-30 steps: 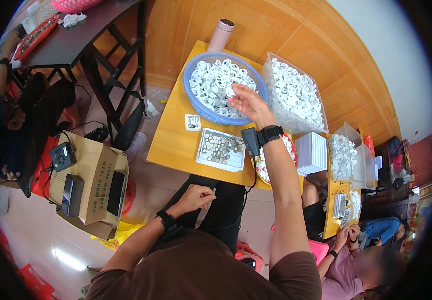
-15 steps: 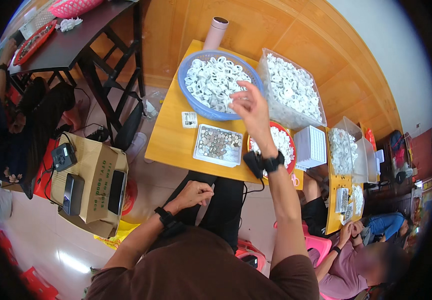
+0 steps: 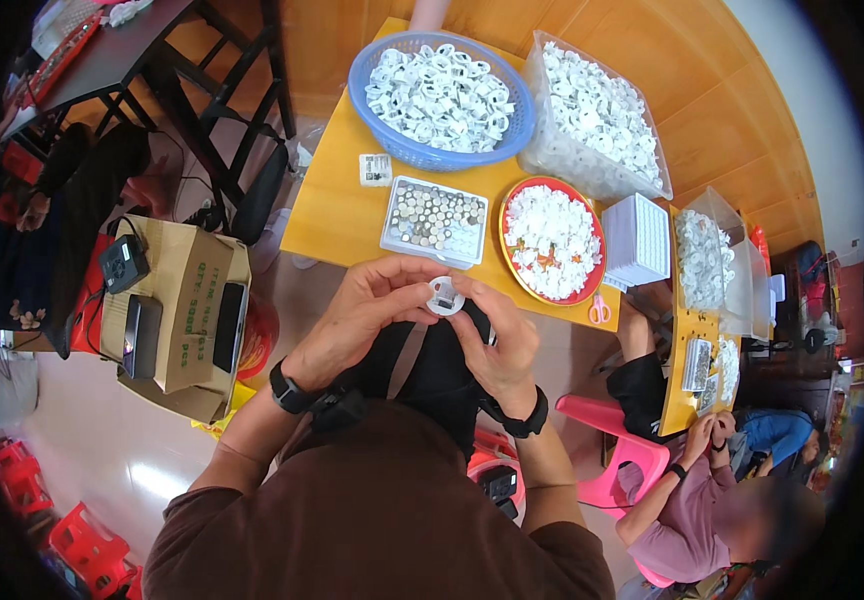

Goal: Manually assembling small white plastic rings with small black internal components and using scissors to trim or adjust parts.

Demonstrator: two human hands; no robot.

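Observation:
Between my hands, just over my lap at the table's near edge, is a small round white plastic part (image 3: 445,297) with an opening in its middle. My left hand (image 3: 372,305) pinches its left side with thumb and fingers. On its other side, the fingertips of my right hand (image 3: 497,345) grip the rim. Beyond them a white tray (image 3: 384,240) holds many small silvery discs like button cells. A blue basket (image 3: 359,90) behind it is heaped with similar white round parts. To the right, a red plate (image 3: 505,240) carries a pile of small white pieces.
A clear bin (image 3: 592,183) of white parts stands at the back right, beside stacked white trays (image 3: 642,240). Pink scissors (image 3: 600,309) lie at the table edge. A small square pack (image 3: 376,170) lies left. A cardboard box (image 3: 187,320) stands left; a co-worker (image 3: 682,520) sits right.
My right hand has come back from the blue basket to my lap and now grips a white part. My left hand has risen to meet it. The view has tilted downward.

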